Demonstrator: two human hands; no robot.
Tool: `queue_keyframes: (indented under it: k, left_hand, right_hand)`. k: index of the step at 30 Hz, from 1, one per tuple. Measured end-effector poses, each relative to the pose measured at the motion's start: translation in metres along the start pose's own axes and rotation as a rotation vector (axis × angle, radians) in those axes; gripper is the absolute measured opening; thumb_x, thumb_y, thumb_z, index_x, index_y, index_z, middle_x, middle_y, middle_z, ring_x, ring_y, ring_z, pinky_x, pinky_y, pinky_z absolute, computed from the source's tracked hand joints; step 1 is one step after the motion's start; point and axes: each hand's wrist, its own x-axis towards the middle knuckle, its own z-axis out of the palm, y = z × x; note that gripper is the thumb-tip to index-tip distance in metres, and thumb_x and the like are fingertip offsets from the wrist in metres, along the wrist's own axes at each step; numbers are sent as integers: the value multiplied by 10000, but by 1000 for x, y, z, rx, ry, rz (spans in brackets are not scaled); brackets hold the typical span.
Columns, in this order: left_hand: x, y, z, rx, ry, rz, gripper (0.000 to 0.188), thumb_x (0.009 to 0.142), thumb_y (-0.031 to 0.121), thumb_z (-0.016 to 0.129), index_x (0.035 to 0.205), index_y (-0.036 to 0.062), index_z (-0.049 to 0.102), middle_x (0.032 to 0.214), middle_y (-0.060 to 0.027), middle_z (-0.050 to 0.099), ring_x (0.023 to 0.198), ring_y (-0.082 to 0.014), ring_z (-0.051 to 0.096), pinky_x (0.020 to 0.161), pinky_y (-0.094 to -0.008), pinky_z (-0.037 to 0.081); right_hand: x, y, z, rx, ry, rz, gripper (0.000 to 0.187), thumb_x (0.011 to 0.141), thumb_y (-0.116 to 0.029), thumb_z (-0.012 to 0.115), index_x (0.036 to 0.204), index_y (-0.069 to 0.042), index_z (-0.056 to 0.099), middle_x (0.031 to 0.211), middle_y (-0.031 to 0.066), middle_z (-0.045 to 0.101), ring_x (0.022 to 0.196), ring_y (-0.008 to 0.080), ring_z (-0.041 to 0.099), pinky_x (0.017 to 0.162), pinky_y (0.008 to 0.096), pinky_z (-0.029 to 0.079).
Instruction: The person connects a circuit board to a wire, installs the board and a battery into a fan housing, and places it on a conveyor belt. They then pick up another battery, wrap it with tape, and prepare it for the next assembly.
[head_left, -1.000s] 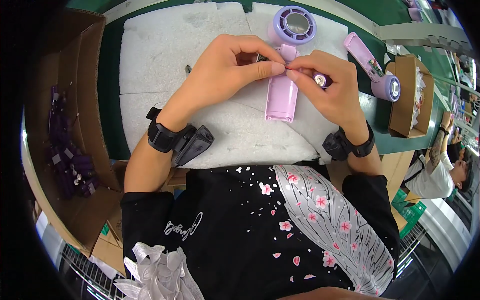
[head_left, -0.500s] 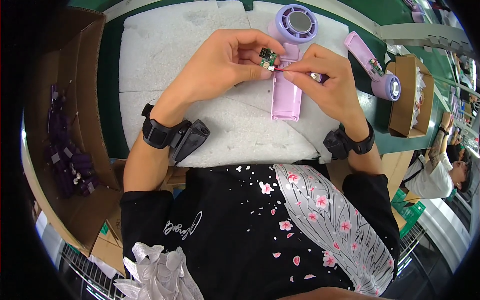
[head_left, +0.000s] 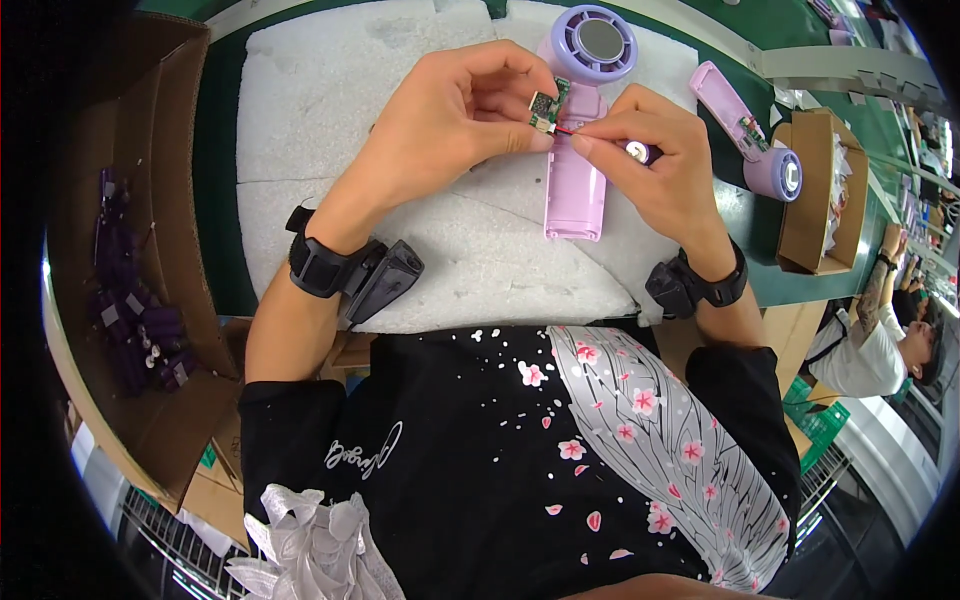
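My left hand [head_left: 450, 125] grips a small green circuit board [head_left: 546, 108] by its edges, between thumb and fingertips. Thin red and dark wires [head_left: 565, 131] run from a white connector at the board's lower end to my right hand [head_left: 655, 155], whose thumb and index finger pinch them. A purple cylindrical battery [head_left: 642, 152] is tucked in the right palm, its pale end showing. Beneath both hands lies the opened pink handle shell [head_left: 574, 195] of a handheld fan, with its round purple fan head [head_left: 597, 42] at the far end.
White foam sheets [head_left: 330, 110] cover the green bench. A second opened fan [head_left: 745, 130] lies at the right beside a small cardboard box [head_left: 812, 190] of white parts. To the left, a large cardboard box [head_left: 170, 230] holds several purple batteries [head_left: 140, 320]. A co-worker [head_left: 865, 345] is at far right.
My left hand has turned the circuit board more upright and shifted it slightly. The right hand keeps its pinch on the wires, and the battery's end shows more clearly.
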Motion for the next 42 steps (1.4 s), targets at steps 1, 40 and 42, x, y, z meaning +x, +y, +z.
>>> queue_keyframes:
  k: [1, 40, 42]
  left_hand:
    - [0, 0, 0, 6, 12, 3, 318, 758, -91, 707, 1037, 16, 597, 990, -36, 627, 882, -100, 624, 791, -228, 530]
    - [2, -13, 13, 160, 188, 165, 262, 771, 31, 658, 1027, -5, 704, 855, -89, 697, 713, -111, 641, 675, -231, 513]
    - [2, -11, 13, 222, 202, 183, 249, 769, 38, 661, 1010, 2, 710, 854, -89, 696, 695, -111, 636, 650, -227, 502]
  right_hand:
    - [0, 0, 0, 5, 4, -1, 90, 760, -26, 724, 847, -2, 716, 745, 39, 596, 650, 92, 534, 563, 216, 374]
    - [7, 3, 10, -221, 228, -143, 372, 694, -40, 774, 1051, -62, 673, 849, 15, 628, 560, 49, 486, 490, 171, 376]
    - [7, 4, 10, -232, 224, -149, 375, 693, -43, 774, 1055, -66, 678, 848, 14, 631, 571, 50, 493, 495, 173, 382]
